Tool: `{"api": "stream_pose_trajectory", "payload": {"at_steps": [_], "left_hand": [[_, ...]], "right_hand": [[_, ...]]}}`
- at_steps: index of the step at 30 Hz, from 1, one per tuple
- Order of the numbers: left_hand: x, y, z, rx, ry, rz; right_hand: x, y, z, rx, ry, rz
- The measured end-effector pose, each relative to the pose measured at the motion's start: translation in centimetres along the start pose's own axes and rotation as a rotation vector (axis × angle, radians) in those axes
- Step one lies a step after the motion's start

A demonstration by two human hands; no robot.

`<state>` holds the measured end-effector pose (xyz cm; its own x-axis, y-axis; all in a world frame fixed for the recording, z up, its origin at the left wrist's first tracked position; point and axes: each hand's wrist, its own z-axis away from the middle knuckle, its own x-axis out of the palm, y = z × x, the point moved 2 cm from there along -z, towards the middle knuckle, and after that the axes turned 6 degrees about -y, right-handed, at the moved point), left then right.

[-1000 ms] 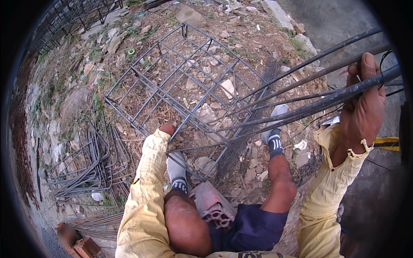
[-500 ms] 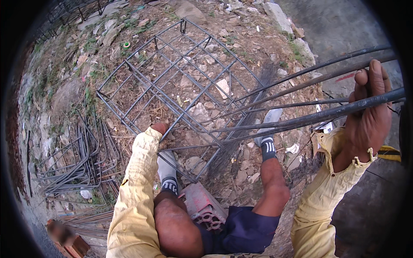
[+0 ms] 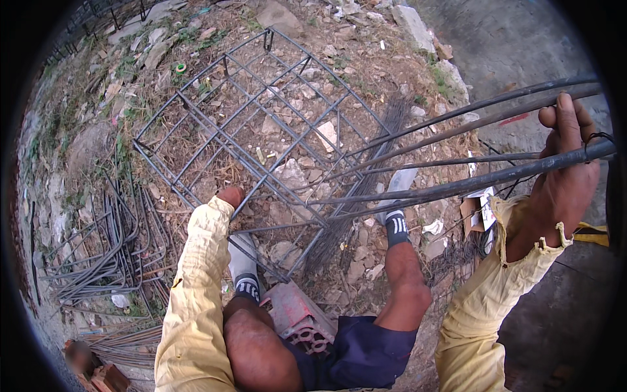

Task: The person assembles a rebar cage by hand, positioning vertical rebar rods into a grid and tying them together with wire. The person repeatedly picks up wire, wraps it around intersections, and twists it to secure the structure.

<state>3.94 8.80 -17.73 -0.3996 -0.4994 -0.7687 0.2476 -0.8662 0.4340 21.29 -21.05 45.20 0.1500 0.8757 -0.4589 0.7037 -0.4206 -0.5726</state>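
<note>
A steel rebar cage [image 3: 261,108], tied as a square grid, rests on the rubble in front of me. My left hand [image 3: 230,195] is closed on a bar at its near left side; the sleeve hides part of the fingers. Several long dark steel rods [image 3: 450,185] reach from the cage's right side to the upper right. My right hand [image 3: 567,153] is raised among them, fingers curled and pressed about one of the upper rods. The thickest rod crosses in front of its palm. The rods' far ends lie out of view.
A bundle of thin tie wire [image 3: 366,186] lies under the cage's right edge. Bent rebar pieces [image 3: 117,245] are heaped at the left. A hollow brick [image 3: 300,320] sits between my legs. Large stones [image 3: 418,29] edge the grey pavement [image 3: 496,39] at the right.
The whole scene has shifted slightly left in the view. My right hand is a little lower along the rods, still curled. My left hand keeps its place on the cage.
</note>
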Motion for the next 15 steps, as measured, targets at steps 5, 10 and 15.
{"api": "stream_pose_trajectory", "payload": {"at_steps": [5,10,15], "left_hand": [[0.1,0.9,-0.4,0.107,0.003,-0.128],[1.4,-1.0,0.0,0.158,0.084,-0.054],[1.6,-1.8,0.1,0.126,0.014,0.015]], "right_hand": [[0.1,0.3,-0.1,0.034,0.046,0.046],[-0.1,0.2,0.4,-0.146,-0.094,0.103],[-0.2,0.4,0.6,-0.154,-0.072,0.096]]}}
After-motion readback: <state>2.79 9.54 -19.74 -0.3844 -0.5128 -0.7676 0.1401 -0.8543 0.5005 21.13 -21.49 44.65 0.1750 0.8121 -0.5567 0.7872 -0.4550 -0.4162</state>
